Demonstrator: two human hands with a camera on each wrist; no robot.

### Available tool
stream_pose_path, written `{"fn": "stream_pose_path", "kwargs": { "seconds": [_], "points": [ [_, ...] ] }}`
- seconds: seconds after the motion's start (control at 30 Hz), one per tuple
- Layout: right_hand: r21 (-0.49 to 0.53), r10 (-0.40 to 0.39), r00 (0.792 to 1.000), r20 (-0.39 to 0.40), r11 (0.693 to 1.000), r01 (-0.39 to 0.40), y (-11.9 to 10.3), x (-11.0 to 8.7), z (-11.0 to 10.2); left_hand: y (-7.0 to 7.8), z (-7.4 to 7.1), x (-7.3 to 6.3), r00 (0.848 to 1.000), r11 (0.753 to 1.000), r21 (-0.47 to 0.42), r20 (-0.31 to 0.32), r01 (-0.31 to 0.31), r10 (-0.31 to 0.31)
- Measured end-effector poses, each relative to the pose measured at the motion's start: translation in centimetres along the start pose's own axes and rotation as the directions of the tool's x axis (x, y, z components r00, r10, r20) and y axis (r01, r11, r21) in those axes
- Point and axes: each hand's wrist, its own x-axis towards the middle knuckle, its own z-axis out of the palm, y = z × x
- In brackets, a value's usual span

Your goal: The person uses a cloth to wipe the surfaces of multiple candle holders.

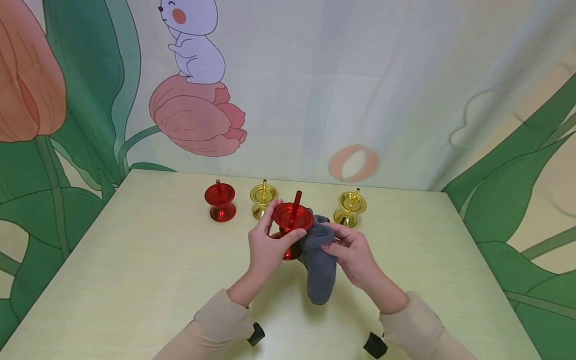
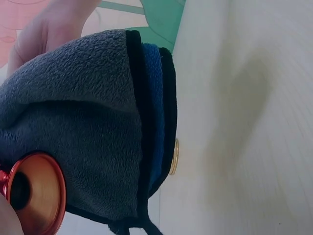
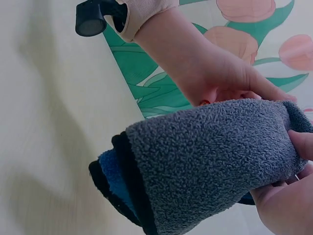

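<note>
Above the middle of the table, my left hand (image 1: 264,252) grips a red metal candle holder (image 1: 283,214), dish and tube facing up. In the left wrist view its flared foot (image 2: 51,188) shows a hollow underside. A folded grey towel (image 1: 321,280) hangs against the holder's right side, pinched between the thumb and fingers of my right hand (image 1: 360,257). Black edging and a blue inner layer (image 3: 113,176) of the towel appear in the right wrist view. The towel hides part of the holder's stem and foot.
Behind my hands, a second red candle holder (image 1: 222,202) stands at the left. One gold candle holder (image 1: 260,193) is beside it, partly behind my left fingers, and another gold one (image 1: 350,207) stands farther right. A printed curtain (image 1: 288,100) hangs behind the table (image 1: 135,280).
</note>
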Motion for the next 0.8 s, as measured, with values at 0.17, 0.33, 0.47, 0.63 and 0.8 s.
{"fn": "stream_pose_path", "kwargs": {
  "seconds": [0.17, 0.33, 0.47, 0.63, 0.8],
  "points": [
    [-0.04, -0.029, 0.999, -0.033, 0.999, 0.028, 0.2, 0.1, 0.6, 0.2, 0.1, -0.2, 1.0, 1.0, -0.016, -0.008, -0.023, 0.023],
    [-0.093, -0.045, 0.996, -0.076, 0.995, 0.038, 0.3, 0.2, 1.0, 0.2, -0.1, -0.3, 1.0, 0.998, -0.054, 0.002, -0.03, 0.03],
    [-0.115, -0.044, 0.995, -0.092, 0.993, 0.033, 0.3, 0.3, 1.1, 0.3, -0.4, -0.3, 0.998, 0.992, -0.126, 0.058, -0.013, 0.021],
    [-0.11, -0.054, 0.993, -0.102, 0.993, 0.043, 0.2, 0.6, 1.1, 0.5, -0.8, -0.3, 0.988, 0.979, -0.201, 0.152, 0.028, 0.003],
    [-0.094, -0.048, 0.992, -0.115, 0.995, 0.037, 0.1, 0.8, 0.9, 0.6, -1.1, -0.3, 0.968, 0.966, -0.255, 0.249, 0.052, 0.014]
  ]
}}
